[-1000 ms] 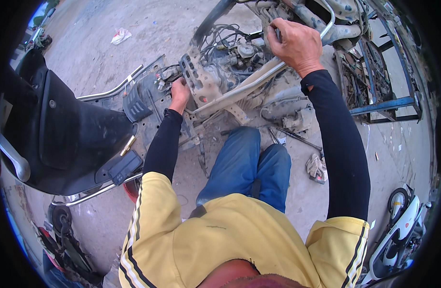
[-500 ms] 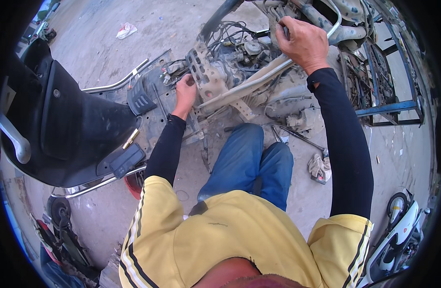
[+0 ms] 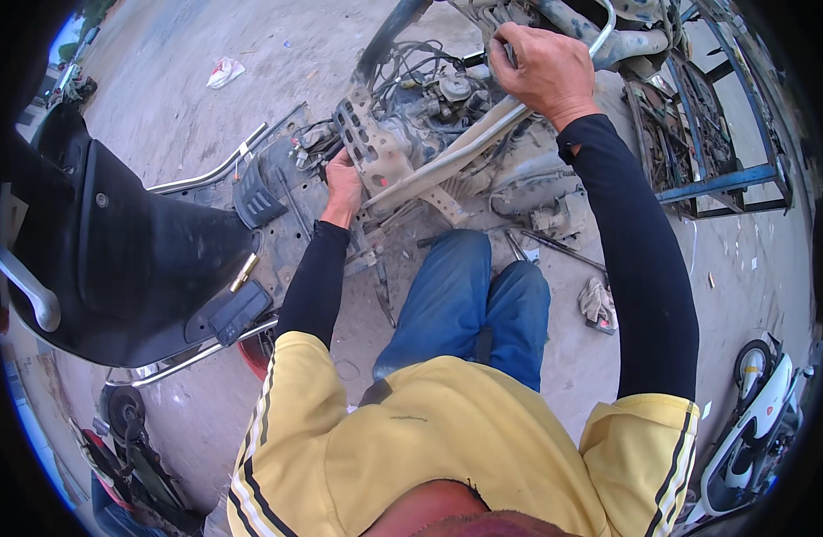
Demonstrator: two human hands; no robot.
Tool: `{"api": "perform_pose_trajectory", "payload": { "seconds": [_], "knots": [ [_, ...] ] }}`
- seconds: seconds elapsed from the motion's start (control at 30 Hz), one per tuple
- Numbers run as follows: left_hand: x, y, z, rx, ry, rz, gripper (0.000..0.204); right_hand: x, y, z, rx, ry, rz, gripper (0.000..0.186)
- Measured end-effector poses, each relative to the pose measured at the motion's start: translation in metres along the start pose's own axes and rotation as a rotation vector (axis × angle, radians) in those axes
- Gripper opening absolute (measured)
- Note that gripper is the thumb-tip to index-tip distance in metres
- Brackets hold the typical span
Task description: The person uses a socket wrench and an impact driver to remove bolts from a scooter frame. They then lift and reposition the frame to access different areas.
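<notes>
A partly stripped scooter lies before me, its dusty metal frame and engine bared. My left hand (image 3: 343, 188) reaches in beside a perforated metal bracket (image 3: 370, 148); its fingertips are partly hidden there, close to a dark part and some wiring. Farther right, my right hand (image 3: 548, 75) is closed with curled fingers above a silver frame tube (image 3: 483, 143). What it grips, if anything, is hidden by the fingers. Just left of that hand are a carburetor-like metal part (image 3: 454, 87) and black cables (image 3: 410, 67).
The black scooter front panel (image 3: 161, 215) stands at the left. A blue metal rack (image 3: 725, 183) holding parts is at the right. Tools (image 3: 564, 248) and a crumpled glove or rag (image 3: 597, 302) lie on the ground by my knees. A white scooter (image 3: 743, 430) stands lower right.
The whole view has shifted slightly. My left fingers now reach farther in beside the bracket and show less. My right hand stays curled at the frame.
</notes>
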State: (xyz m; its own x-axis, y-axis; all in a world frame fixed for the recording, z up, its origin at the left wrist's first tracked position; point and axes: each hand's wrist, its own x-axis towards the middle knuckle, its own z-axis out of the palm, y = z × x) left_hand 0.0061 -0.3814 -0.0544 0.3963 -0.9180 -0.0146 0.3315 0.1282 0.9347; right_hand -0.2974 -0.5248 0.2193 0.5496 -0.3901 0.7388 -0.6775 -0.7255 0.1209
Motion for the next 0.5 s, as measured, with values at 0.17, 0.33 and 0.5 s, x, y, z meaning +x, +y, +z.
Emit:
{"api": "perform_pose_trajectory", "payload": {
  "seconds": [0.17,0.33,0.5],
  "knots": [
    [-0.003,0.002,0.009,-0.135,-0.006,-0.017,0.033,0.001,0.001,0.000,-0.029,-0.007,-0.001,0.015],
    [0.001,0.000,0.000,-0.134,-0.074,0.005,0.032,0.001,-0.001,-0.003,-0.034,-0.057,0.025,0.013],
    [-0.001,-0.001,0.008,-0.090,-0.030,0.020,0.030,0.002,-0.001,-0.007,-0.062,-0.058,0.023,0.013]
  ]
}}
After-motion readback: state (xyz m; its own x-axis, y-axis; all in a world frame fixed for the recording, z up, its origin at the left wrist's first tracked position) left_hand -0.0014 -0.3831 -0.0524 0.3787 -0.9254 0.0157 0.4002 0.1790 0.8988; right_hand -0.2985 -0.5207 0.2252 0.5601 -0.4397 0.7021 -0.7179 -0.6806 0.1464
